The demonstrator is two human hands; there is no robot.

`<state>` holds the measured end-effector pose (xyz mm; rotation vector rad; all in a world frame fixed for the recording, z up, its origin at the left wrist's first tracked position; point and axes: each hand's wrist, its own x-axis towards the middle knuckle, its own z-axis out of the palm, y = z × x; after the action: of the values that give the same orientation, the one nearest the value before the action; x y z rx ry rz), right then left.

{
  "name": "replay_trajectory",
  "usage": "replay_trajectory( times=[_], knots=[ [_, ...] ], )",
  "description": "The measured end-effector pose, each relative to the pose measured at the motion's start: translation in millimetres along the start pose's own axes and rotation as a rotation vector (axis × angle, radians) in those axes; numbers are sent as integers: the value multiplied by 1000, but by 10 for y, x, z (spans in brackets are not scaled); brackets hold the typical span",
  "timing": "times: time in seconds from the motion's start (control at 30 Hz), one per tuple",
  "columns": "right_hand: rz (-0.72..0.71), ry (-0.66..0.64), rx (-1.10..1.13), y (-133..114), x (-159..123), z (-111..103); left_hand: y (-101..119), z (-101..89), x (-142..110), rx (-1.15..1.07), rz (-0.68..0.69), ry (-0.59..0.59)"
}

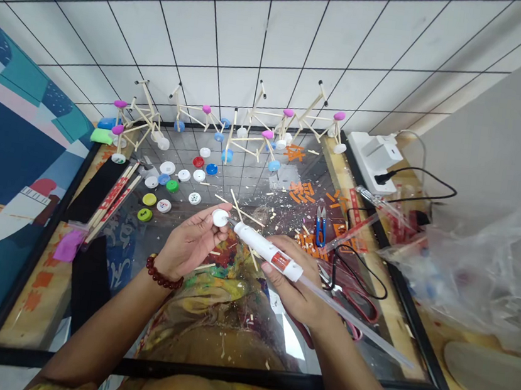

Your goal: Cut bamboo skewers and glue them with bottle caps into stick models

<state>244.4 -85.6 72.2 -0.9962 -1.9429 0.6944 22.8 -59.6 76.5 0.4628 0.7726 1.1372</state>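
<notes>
Between the thumb and fingers of my left hand is a white bottle cap. My right hand is wrapped round a white hot glue gun, with a long clear glue stick coming out of its back end. The gun's metal nozzle points left and meets the cap's right edge; whether it touches cannot be told. Thin wooden sticks lie on the glass tabletop just beyond the nozzle. Loose caps in several colours, such as a green cap, are spread beyond my left hand.
Small stick models with caps as wheels line the back edge. Blue thread snips, red-handled scissors and orange strips lie at right. A power strip with a black cable and plastic bags are further right. Packed sticks lie left.
</notes>
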Motion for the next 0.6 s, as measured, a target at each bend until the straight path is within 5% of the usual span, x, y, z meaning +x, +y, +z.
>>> replay_trajectory(
  times=[0.6],
  knots=[
    [34, -19, -24, 13, -25, -22, -44, -13, -15, 188, 167, -8]
  ],
)
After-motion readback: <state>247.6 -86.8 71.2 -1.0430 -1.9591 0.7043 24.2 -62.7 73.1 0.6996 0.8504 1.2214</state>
